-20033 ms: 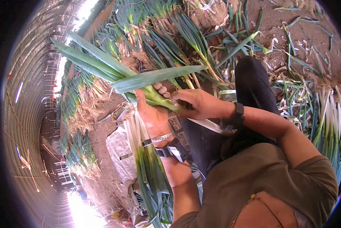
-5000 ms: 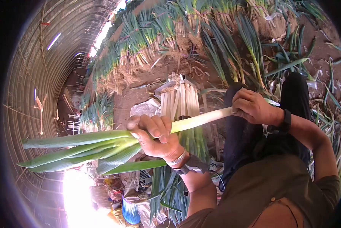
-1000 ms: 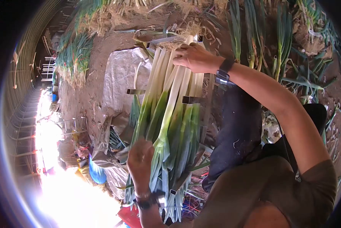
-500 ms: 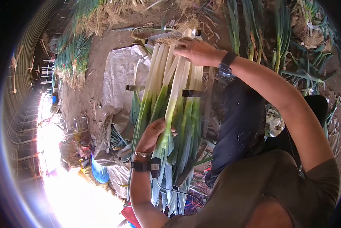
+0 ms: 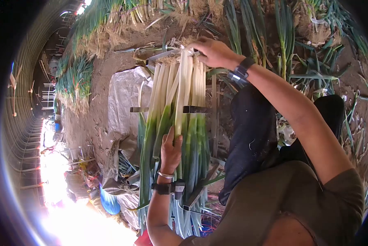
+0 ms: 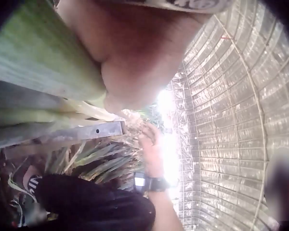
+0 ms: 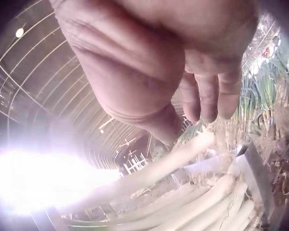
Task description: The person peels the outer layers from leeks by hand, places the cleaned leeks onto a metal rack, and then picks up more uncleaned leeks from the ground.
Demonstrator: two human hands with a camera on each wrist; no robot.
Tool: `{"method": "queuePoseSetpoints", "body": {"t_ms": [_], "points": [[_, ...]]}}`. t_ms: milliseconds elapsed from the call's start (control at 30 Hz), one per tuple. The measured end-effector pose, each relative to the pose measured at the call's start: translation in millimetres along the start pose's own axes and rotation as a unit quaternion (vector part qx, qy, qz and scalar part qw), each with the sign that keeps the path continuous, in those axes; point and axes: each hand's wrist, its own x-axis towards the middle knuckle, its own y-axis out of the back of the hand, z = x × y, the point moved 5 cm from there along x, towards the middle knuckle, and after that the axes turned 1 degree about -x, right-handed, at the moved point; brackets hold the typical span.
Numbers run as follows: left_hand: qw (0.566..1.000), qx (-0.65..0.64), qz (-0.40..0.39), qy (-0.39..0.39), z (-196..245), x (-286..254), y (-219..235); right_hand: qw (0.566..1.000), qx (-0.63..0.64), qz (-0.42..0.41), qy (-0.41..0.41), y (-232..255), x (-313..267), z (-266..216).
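Note:
A leek [image 5: 182,90] with a long white shaft lies lengthwise on a row of other leeks [image 5: 155,102] in a metal frame. My left hand [image 5: 171,151] grips it where white turns green; the left wrist view shows the hand against the thick green leek [image 6: 43,53]. At the root end, my right hand [image 5: 214,52] has its fingertips right by the cut base. In the right wrist view, the right hand's thumb and fingers [image 7: 197,96] hang loosely apart just above the pale leek end [image 7: 202,140]. The leaves spread toward my body.
Short metal posts [image 5: 195,109] flank the row, and a metal plate [image 7: 253,168] stands at its root end. A silvery sheet [image 5: 126,96] lies on the left. Bundled leeks [image 5: 122,24] line the back. My knee [image 5: 253,119] is close on the right.
Earlier both hands held a leek in the air; it now lies on the row. Over the last second the left hand gripped its shaft, while the right hand loosened at the root end.

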Motion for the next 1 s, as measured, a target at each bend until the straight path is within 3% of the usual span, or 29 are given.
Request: {"method": "queuePoseSetpoints", "body": {"t_ms": [67, 133, 200, 267, 533, 800, 867, 1000], "points": [[0.999, -0.002, -0.013, 0.031, 3, -6, -11, 0.993, 0.063, -0.023, -0.098, 7, -1, 22], [0.997, 0.063, 0.009, 0.045, 9, -9, -18, 0.995, 0.041, 0.075, -0.045, 26, -4, 42], [0.996, 0.072, 0.013, 0.044, 15, -8, -21, 0.984, 0.100, 0.017, -0.144, 49, -15, 56], [0.993, 0.104, 0.028, 0.047, 18, -7, -22, 0.985, 0.080, 0.061, -0.140, 70, -28, 65], [0.986, 0.158, 0.043, 0.020, 20, -8, -32, 0.974, 0.073, 0.088, -0.195, 91, -86, 108], [0.990, 0.130, 0.046, 0.016, 22, 7, -43, 0.971, 0.095, 0.028, -0.216, 74, -112, 107], [0.971, 0.230, 0.056, -0.028, 23, 8, -45, 0.961, 0.112, -0.045, -0.248, 64, -118, 110], [0.961, 0.264, 0.060, -0.050, 17, 14, -54, 0.957, 0.105, -0.083, -0.259, 46, -137, 118]]}}
